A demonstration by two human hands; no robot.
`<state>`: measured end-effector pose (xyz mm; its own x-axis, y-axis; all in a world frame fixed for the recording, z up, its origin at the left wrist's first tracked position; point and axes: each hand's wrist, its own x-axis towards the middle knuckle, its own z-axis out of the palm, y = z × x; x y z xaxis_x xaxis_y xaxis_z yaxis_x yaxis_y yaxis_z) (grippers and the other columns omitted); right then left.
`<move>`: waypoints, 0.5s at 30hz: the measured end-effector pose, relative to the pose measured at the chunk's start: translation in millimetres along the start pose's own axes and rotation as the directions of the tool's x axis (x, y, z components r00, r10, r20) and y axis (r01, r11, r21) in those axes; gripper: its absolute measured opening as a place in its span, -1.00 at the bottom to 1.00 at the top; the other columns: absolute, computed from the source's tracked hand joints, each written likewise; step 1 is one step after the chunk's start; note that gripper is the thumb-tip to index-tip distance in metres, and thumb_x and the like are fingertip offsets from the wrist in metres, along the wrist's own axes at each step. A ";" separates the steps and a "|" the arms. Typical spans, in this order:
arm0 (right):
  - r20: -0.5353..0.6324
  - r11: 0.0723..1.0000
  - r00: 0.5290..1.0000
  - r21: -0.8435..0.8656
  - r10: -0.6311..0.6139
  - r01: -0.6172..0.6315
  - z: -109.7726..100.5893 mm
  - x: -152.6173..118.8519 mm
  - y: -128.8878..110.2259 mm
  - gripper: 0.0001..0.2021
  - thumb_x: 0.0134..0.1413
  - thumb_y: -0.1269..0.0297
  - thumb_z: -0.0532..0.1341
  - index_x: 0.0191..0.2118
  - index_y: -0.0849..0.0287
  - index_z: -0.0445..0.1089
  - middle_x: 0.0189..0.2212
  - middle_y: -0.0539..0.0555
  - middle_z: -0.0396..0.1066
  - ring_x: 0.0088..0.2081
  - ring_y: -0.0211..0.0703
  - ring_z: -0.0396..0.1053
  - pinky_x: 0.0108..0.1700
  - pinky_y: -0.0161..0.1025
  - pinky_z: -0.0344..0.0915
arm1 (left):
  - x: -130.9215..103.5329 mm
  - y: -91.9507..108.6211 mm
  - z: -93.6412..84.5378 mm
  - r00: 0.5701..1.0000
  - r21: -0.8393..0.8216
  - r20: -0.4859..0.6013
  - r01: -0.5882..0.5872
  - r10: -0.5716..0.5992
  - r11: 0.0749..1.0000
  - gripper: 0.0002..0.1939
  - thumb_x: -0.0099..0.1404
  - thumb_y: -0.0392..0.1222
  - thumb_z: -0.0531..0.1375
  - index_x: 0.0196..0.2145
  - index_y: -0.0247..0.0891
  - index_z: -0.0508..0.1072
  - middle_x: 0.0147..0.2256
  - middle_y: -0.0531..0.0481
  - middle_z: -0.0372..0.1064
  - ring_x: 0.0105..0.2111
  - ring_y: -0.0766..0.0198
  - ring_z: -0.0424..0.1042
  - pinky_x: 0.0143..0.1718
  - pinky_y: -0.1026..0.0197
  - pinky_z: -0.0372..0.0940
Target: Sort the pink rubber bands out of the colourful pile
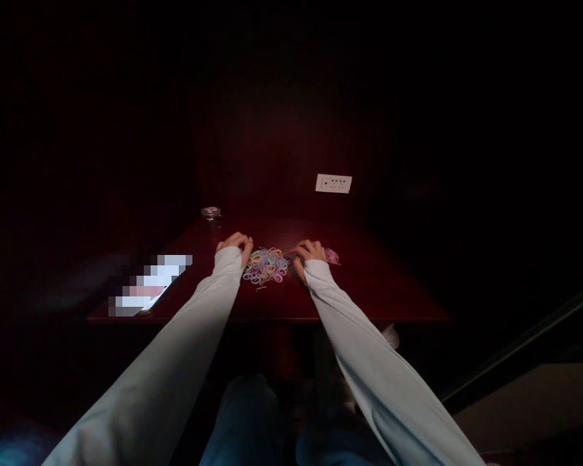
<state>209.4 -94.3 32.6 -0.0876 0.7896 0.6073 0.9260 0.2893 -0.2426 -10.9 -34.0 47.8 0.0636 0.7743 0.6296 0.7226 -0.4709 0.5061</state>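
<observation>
A loose pile of small bands in several pastel colours (267,266) lies on the dark red table (369,291). My left hand (236,243) rests at the pile's left edge, its fingers bent; whether they hold anything is too small to tell. On the right side of the pile is my right hand (311,251), fingers spread and slightly curved, with nothing visible in them. A small bunch of pink bands (332,257) sits just right of my right hand, partly hidden behind it.
A clear lidded jar (211,216) stands at the table's back left. Near the left edge lies a bright, blurred-out flat device (158,281). A white socket panel (333,184) is on the wall behind the table.
</observation>
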 end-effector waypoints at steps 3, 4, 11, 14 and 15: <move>0.087 0.995 0.991 -0.009 -0.098 0.099 8.8 3.2 -20.0 -0.68 0.17 0.37 0.14 -0.04 0.01 0.55 -0.04 0.10 0.43 -0.03 0.01 0.16 0.02 -0.09 0.12 | 0.7 -0.5 1.4 1.000 -0.005 0.005 0.001 -0.001 1.000 -0.65 0.39 -0.17 0.05 -0.56 -0.24 0.32 -0.41 0.06 0.38 -0.39 0.30 0.32 -0.23 0.18 0.06; 0.100 0.993 0.988 -0.009 -0.117 0.119 11.3 3.9 -24.8 -0.67 0.18 0.36 0.14 -0.01 0.01 0.53 -0.02 0.10 0.42 -0.02 0.02 0.16 0.03 -0.09 0.11 | 0.9 -1.0 2.2 1.000 -0.007 0.009 0.002 -0.002 1.000 -0.65 0.39 -0.17 0.05 -0.56 -0.24 0.34 -0.40 0.06 0.39 -0.39 0.30 0.33 -0.22 0.18 0.07; 0.111 1.000 0.994 0.001 -0.017 0.017 16.4 2.7 -31.2 -0.51 0.17 0.19 0.21 0.23 0.05 0.35 0.10 0.17 0.33 0.07 0.09 0.16 0.08 -0.05 0.16 | 3.1 -13.5 12.6 0.991 -0.022 0.129 -0.037 0.040 0.999 -0.71 0.39 -0.13 0.07 -0.45 -0.21 0.46 -0.25 0.03 0.46 -0.21 0.20 0.42 -0.10 0.13 0.13; 0.140 0.999 0.989 0.015 -0.040 0.039 16.4 2.2 -30.3 -0.48 0.17 0.07 0.25 0.23 0.03 0.36 0.11 0.16 0.32 0.06 0.08 0.18 0.10 -0.04 0.18 | 2.5 -21.2 20.4 0.975 -0.035 0.199 -0.095 0.100 0.995 -0.89 0.29 -0.14 0.17 -0.29 -0.16 0.48 -0.15 0.00 0.45 -0.11 0.12 0.40 -0.06 0.10 0.19; 0.152 0.998 0.987 0.020 -0.056 0.053 16.8 2.4 -30.6 -0.48 0.16 0.04 0.26 0.22 0.01 0.37 0.11 0.15 0.32 0.06 0.07 0.19 0.09 -0.04 0.19 | 2.4 -23.9 23.4 0.973 -0.041 0.201 -0.105 0.111 0.994 -0.87 0.26 -0.13 0.20 -0.23 -0.15 0.48 -0.13 -0.01 0.44 -0.10 0.10 0.39 -0.06 0.10 0.22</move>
<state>174.7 -92.1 28.8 -0.1940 0.8453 0.4978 0.9125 0.3418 -0.2248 -11.9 -11.1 23.4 0.2807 0.7864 0.5503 0.6830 -0.5664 0.4611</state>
